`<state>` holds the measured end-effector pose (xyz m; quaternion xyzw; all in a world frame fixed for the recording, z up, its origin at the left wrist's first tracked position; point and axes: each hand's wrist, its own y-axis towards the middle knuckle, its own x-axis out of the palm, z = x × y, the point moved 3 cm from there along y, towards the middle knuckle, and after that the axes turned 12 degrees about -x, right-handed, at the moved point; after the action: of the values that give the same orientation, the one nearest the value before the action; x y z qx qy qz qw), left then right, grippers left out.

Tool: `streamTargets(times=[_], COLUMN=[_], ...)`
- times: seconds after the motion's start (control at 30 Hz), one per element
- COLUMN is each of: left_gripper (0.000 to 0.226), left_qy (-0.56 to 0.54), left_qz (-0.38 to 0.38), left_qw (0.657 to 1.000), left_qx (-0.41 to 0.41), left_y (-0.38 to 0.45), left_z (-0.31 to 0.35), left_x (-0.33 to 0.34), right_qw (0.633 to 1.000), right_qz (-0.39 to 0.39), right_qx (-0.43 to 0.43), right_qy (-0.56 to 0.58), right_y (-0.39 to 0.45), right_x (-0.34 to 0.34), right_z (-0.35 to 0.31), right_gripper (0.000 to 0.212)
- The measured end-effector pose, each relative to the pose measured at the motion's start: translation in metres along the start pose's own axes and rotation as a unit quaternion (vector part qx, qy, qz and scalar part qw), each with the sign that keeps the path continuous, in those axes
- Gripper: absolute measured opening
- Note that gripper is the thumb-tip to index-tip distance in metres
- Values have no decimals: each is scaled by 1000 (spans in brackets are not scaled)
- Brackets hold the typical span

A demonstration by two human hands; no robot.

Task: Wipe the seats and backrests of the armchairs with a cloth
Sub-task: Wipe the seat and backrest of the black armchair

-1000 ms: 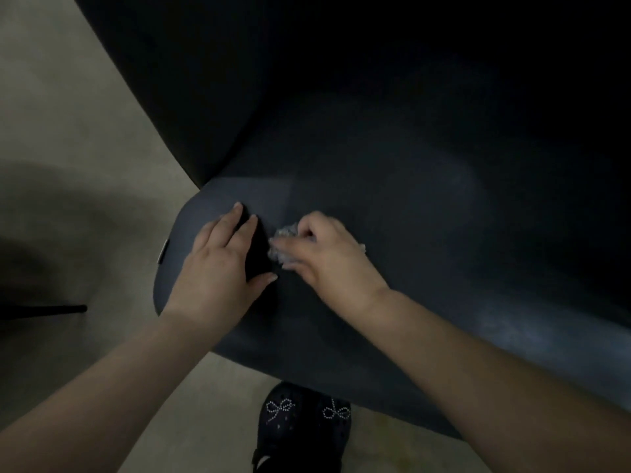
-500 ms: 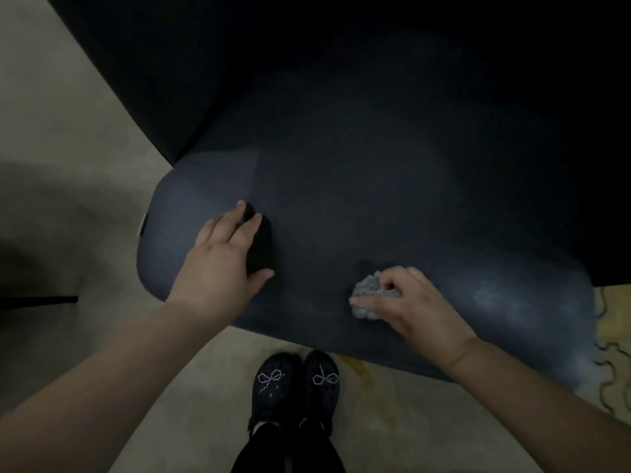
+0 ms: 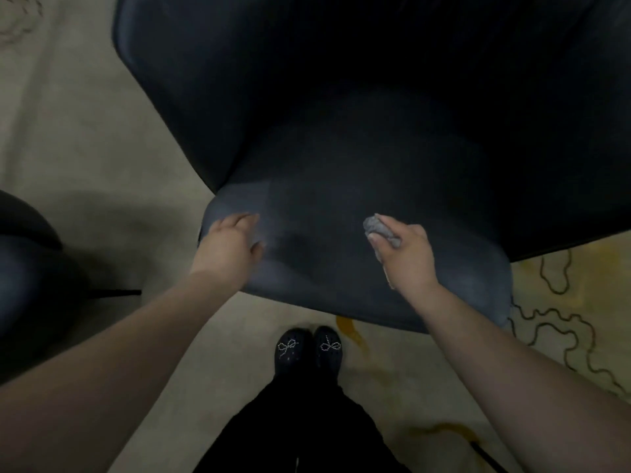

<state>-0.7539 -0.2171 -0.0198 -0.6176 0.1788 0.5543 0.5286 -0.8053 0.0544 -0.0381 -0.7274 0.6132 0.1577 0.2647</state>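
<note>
From the head camera, looking down, a dark navy upholstered armchair fills the upper middle of the view, its rounded seat cushion bulging toward the person and its tall backrest rising behind. The right hand holds a small crumpled grey cloth, thumb and fingers curled round it, the wad sticking out past the fingertips over the front right part of the seat; whether the cloth touches the fabric cannot be told. The left hand lies at the front left edge of the seat with fingers fairly straight and together, holding nothing, well apart from the cloth. Below the seat's front edge stand two black clogs with beaded bow ornaments side by side on a pale beige carpet, with black trouser legs beneath. The carpet bears yellow patches and dark wavy lines at the right. Part of another dark rounded seat shows at the left edge.
</note>
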Motion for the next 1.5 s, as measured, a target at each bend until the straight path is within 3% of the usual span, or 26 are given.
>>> streamTargets(times=[0.33,0.6,0.8,0.93,1.13,1.3,1.5], left_gripper=[56,58,59,58,55,57,56], left_qy=[67,87,98,130,152,151,144], left_qz=[40,39,38,40,46,44,41], left_qw=[996,989,975,956,929,925,929], left_qx=[46,116,197,258,333,347,339], left_y=[-53,-26,21,49,85,106,129], left_z=[5,-29,-55,-71,-67,-50,-31], left_x=[-111,-171,-221,-255,-295,-308,-316], right_qw=[995,994,984,977,957,951,956], right_qz=[34,56,103,157,239,259,222], right_qx=[43,23,58,61,71,70,79], right_qy=[85,89,137,130,147,155,173], right_y=[-25,-14,-10,-13,-17,3,39], right_x=[-59,-18,37,63,79,73,66], right_z=[-92,-165,-219,-257,-290,-304,-305], right_gripper=[39,42,34,22,21,20,19])
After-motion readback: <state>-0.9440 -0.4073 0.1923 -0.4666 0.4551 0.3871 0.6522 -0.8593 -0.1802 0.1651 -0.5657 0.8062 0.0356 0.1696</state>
